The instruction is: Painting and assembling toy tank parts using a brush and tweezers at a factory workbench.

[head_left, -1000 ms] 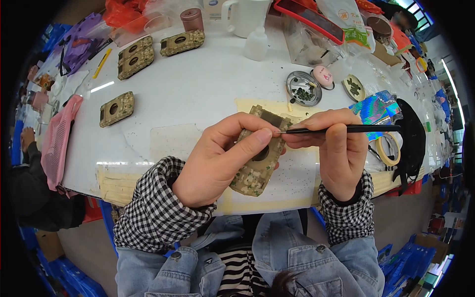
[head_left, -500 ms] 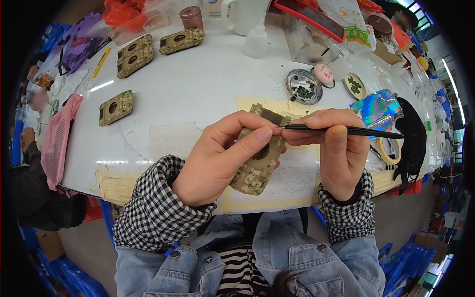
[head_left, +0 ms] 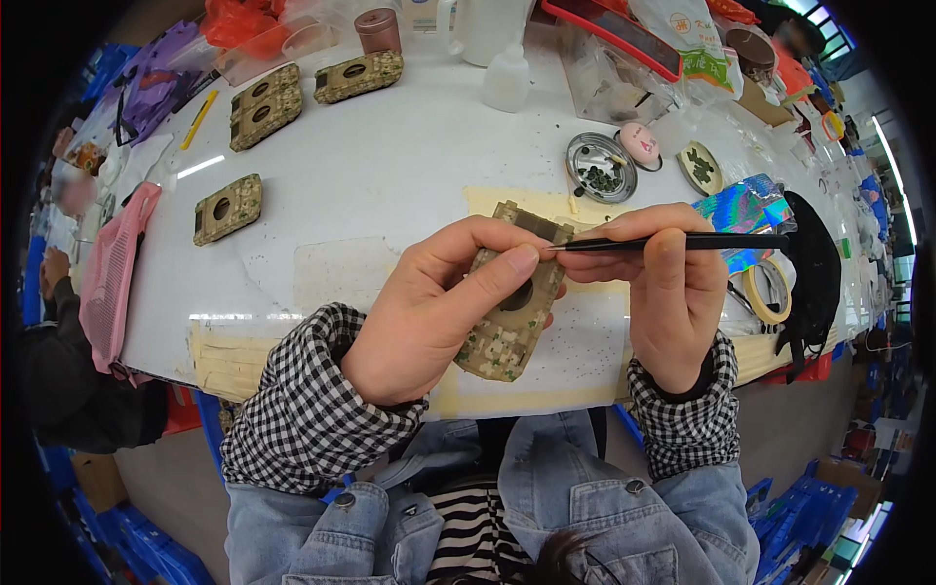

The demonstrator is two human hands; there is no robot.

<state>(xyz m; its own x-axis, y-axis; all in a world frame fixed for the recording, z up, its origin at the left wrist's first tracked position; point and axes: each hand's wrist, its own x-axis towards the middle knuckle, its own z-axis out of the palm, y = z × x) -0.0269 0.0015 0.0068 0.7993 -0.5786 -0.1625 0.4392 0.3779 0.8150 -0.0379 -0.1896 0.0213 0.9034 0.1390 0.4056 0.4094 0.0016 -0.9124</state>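
My left hand [head_left: 444, 302] is closed around a camouflage model tank hull [head_left: 502, 341], tilted above the table, its thumb and forefinger near the upper end. The hull is tan and green with a round dark hole, partly covered by my fingers. My right hand [head_left: 673, 292] pinches a slim black tool [head_left: 717, 241] with a fine pale metal tip, held nearly level. That tip meets the hull's upper part beside my left thumb. Whether a small part sits at the tip, I cannot make out.
Other camouflage hulls [head_left: 227, 210] lie at the left and back. A round metal dish [head_left: 631, 185] and an oval dish [head_left: 717, 171] hold small dark green pieces. Tape [head_left: 767, 292], a white bottle [head_left: 507, 83] and a pink mesh basket [head_left: 122, 273] stand around. A co-worker's hand [head_left: 56, 268] shows far left.
The rear end of the black tool has risen, so it lies closer to level. My right fingers have shifted up slightly; my left hand keeps its hold on the hull.
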